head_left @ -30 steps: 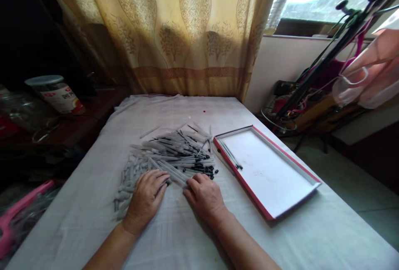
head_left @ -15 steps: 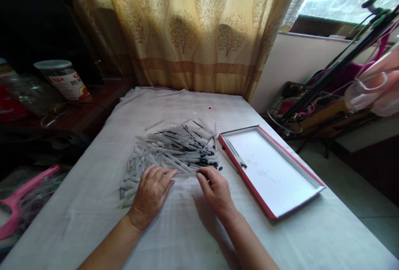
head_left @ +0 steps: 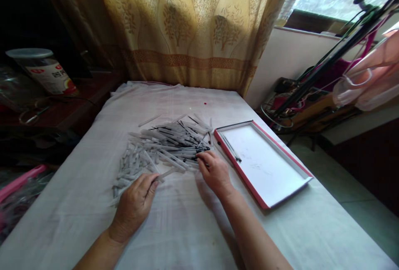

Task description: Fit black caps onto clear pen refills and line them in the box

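Note:
A heap of translucent pen barrels and black-tipped pen parts [head_left: 165,143] lies in the middle of the table. My left hand [head_left: 134,200], at the heap's front left, is closed on a clear pen barrel [head_left: 168,173] that sticks out to the right from thumb and fingers. At the heap's right front edge, my right hand [head_left: 215,171] has its fingertips pinched together among the black pieces [head_left: 202,149]. What those fingers hold, if anything, is hidden. Beside the right hand lies a shallow red-edged box lid [head_left: 241,177], with a few thin pen refills [head_left: 231,147] along its left inside.
A white cloth [head_left: 174,228] covers the table. A tiny red piece [head_left: 205,103] lies toward the back. Behind hangs a gold curtain [head_left: 193,24]. A lidded plastic jar [head_left: 43,72] stands on a dark cabinet at left; a pink handle [head_left: 23,182] shows below it.
My left hand has drawn back toward me and left, with a pen barrel now showing in its grip. My right hand has moved up to the black pieces. The view has shifted slightly.

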Demonstrator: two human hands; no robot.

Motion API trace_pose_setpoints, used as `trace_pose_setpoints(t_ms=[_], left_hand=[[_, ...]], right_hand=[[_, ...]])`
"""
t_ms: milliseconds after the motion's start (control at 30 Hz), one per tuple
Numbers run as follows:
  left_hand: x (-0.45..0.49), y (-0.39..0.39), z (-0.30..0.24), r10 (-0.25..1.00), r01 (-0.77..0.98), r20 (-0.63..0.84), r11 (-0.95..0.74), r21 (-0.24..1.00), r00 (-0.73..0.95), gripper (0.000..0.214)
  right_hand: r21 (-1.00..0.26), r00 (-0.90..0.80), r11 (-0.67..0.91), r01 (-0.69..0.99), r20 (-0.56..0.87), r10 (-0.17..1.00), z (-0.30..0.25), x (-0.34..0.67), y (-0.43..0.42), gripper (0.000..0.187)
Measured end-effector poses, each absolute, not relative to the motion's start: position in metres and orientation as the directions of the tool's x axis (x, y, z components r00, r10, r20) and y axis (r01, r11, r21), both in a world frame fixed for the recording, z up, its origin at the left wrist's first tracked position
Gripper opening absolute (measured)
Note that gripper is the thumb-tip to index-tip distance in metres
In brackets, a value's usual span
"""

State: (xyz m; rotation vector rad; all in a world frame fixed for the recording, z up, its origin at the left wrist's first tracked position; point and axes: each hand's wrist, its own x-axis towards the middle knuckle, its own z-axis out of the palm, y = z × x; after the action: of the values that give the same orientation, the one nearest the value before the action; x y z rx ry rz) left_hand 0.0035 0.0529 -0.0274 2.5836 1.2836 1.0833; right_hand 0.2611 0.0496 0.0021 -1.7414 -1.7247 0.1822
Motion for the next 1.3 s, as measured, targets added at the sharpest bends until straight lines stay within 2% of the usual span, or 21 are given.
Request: trace_pose_setpoints(t_ms=[100,267,433,667,733,800,900,967,1033,1100,1133,1200,1300], left_hand=[[0.004,0.058,-0.031,0.740,0.672,0.547,-0.636,0.379,0.392,0.027],[0.006,0.063,-0.031,0.761,0.656,0.531,-0.621,0.429,0.373,0.028],[0.006,0.063,-0.028,0.776,0.657,0.508,-0.608,0.446,0.374,0.028],[0.008,0.061,-0.027,0.794,0.641,0.498,-0.589,0.491,0.348,0.028],[0.008,0.061,-0.026,0.791,0.636,0.502,-0.595,0.492,0.351,0.027],[0.007,0.061,-0.026,0.781,0.631,0.510,-0.607,0.483,0.360,0.027],[0.006,0.061,-0.026,0.770,0.623,0.520,-0.621,0.476,0.370,0.027],[0.006,0.060,-0.026,0.774,0.617,0.516,-0.618,0.487,0.368,0.027],[0.005,0.060,-0.025,0.782,0.612,0.506,-0.610,0.503,0.364,0.028],[0.005,0.060,-0.025,0.786,0.608,0.502,-0.607,0.511,0.362,0.028],[0.005,0.059,-0.025,0.784,0.606,0.504,-0.610,0.511,0.363,0.028],[0.005,0.059,-0.025,0.778,0.602,0.512,-0.617,0.507,0.365,0.027],[0.005,0.059,-0.025,0.769,0.603,0.517,-0.627,0.493,0.376,0.026]], right_hand=[[-0.379,0.177,-0.058,0.923,0.288,0.941,0.012,0.278,0.077,0.029],[-0.127,0.039,-0.027,0.991,0.091,0.995,0.030,0.288,0.116,0.033],[-0.115,0.010,-0.004,0.993,0.054,0.999,0.037,0.290,0.120,0.026],[-0.115,0.089,-0.088,0.990,0.010,0.996,0.035,0.287,0.096,0.021],[-0.151,0.133,-0.126,0.980,0.034,0.991,0.035,0.291,0.089,0.023],[-0.239,0.189,-0.162,0.957,0.096,0.977,0.034,0.297,0.080,0.022],[-0.520,0.268,-0.099,0.849,0.262,0.927,0.031,0.305,0.061,0.019],[-0.770,0.371,-0.005,0.638,0.302,0.878,0.025,0.306,0.048,0.018],[-0.942,0.488,0.054,0.331,0.220,0.845,0.018,0.304,0.036,0.024],[-0.993,0.543,0.076,0.085,0.111,0.832,0.011,0.299,0.028,0.031],[-0.996,0.546,0.083,0.015,0.078,0.834,0.008,0.296,0.025,0.033],[-0.995,0.532,0.093,-0.046,0.055,0.845,0.005,0.292,0.022,0.037],[-0.994,0.499,0.098,-0.036,0.068,0.864,0.004,0.288,0.021,0.039]])
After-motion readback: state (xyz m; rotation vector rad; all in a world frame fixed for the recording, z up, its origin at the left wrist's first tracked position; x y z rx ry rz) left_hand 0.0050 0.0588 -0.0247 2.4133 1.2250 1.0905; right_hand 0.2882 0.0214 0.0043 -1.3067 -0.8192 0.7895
